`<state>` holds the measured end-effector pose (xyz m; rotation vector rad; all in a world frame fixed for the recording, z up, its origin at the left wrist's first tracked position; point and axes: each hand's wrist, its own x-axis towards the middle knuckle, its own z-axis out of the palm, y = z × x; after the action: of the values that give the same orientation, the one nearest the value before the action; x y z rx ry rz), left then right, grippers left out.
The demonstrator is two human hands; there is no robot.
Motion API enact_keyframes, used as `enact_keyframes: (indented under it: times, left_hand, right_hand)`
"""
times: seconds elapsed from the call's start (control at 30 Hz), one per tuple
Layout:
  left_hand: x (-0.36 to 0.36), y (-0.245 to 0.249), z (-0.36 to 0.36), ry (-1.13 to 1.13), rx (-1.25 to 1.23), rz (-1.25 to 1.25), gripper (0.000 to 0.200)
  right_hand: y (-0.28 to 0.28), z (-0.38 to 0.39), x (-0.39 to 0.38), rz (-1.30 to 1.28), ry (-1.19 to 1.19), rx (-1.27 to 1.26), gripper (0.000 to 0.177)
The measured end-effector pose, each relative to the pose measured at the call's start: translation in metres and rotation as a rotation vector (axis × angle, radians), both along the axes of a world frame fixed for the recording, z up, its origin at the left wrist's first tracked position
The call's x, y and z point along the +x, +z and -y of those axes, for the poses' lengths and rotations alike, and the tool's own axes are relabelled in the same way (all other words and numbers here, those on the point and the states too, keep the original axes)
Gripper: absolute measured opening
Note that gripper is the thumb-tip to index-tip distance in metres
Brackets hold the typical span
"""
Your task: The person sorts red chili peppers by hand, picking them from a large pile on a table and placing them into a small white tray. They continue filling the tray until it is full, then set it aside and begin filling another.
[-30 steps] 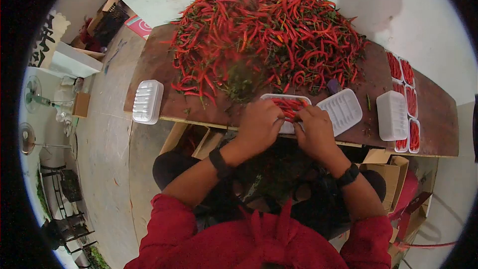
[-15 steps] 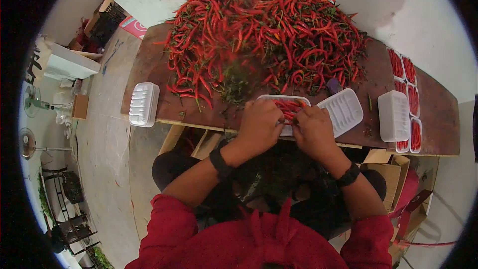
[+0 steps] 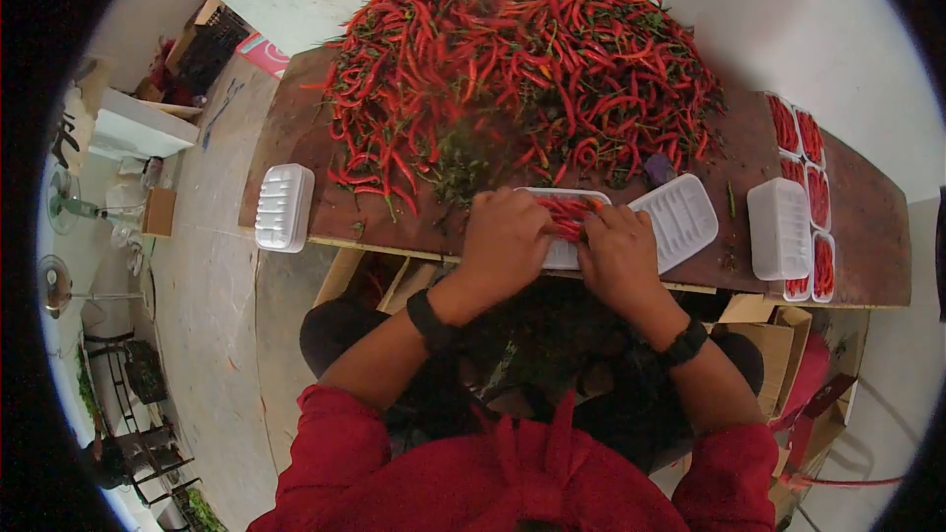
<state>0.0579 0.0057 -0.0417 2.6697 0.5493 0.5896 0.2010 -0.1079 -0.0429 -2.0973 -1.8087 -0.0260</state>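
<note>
Red chillies [image 3: 567, 220] lie in a white tray [image 3: 564, 258] at the table's front edge. My left hand [image 3: 501, 241] is at the tray's left side, its fingers curled against the chillies. On the right side of the tray, my right hand [image 3: 623, 254] has its fingertips closed on the chillies. An empty white tray [image 3: 678, 222] sits just right of my right hand. Behind the hands spreads a large heap of red chillies [image 3: 532, 59] with green stems and leaves.
A white tray stack [image 3: 286, 207] stands at the table's left edge, another stack [image 3: 779, 230] at the right. Beyond it are several filled chilli trays [image 3: 818, 199]. A purple object [image 3: 658, 169] lies by the heap. Cardboard boxes [image 3: 771, 347] stand below the table.
My left hand has shifted slightly left and its fingers have moved outward at the tray. My right hand has moved a little left.
</note>
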Motion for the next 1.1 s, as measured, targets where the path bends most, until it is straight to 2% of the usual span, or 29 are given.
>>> enact_keyframes:
  times: [0.17,0.3,0.37,0.47,0.53,0.57,0.63,0.73,0.97,1.03,1.07,1.1]
  left_hand:
    - [-0.005,0.004,-0.003,0.007,-0.024,0.027,0.014]
    - [-0.008,0.007,-0.01,0.064,0.007,0.013,0.013]
    - [-0.013,0.008,-0.022,0.102,0.045,-0.008,0.013]
    - [-0.03,0.012,-0.049,0.157,0.103,0.092,0.014]
    - [-0.047,0.019,-0.062,0.338,0.207,-0.17,0.017]
    - [-0.055,0.019,-0.066,0.336,0.208,-0.168,0.017]
    - [-0.067,0.014,-0.073,0.488,0.212,-0.388,0.014]
    - [-0.076,0.009,-0.074,0.498,0.183,-0.466,0.015]
    - [-0.078,-0.006,-0.071,0.41,0.112,-0.343,0.016]
    - [-0.074,0.004,-0.06,0.298,-0.028,-0.172,0.018]
    - [-0.072,0.011,-0.054,0.296,-0.026,-0.17,0.018]
    - [-0.068,0.021,-0.047,0.303,-0.158,-0.097,0.018]
  right_hand:
    - [0.007,-0.003,-0.003,0.021,-0.035,-0.111,0.019]
    - [0.005,-0.001,-0.004,0.007,-0.035,-0.104,0.018]
    - [0.004,0.0,-0.004,-0.003,-0.026,-0.018,0.018]
    - [0.012,0.001,-0.003,-0.019,-0.044,-0.05,0.017]
    - [0.019,0.002,0.0,-0.019,-0.066,-0.053,0.016]
    - [0.02,0.002,0.001,-0.022,-0.084,-0.058,0.016]
    - [0.017,0.005,0.006,-0.041,-0.091,0.007,0.016]
    - [0.02,0.006,0.006,-0.058,-0.114,0.067,0.016]
    - [0.019,0.012,-0.001,-0.073,-0.076,0.055,0.016]
    - [0.019,0.015,-0.005,-0.099,-0.048,0.071,0.015]
    - [0.019,0.017,-0.008,-0.128,-0.021,0.084,0.014]
    - [0.021,0.018,-0.011,-0.127,-0.022,0.086,0.014]
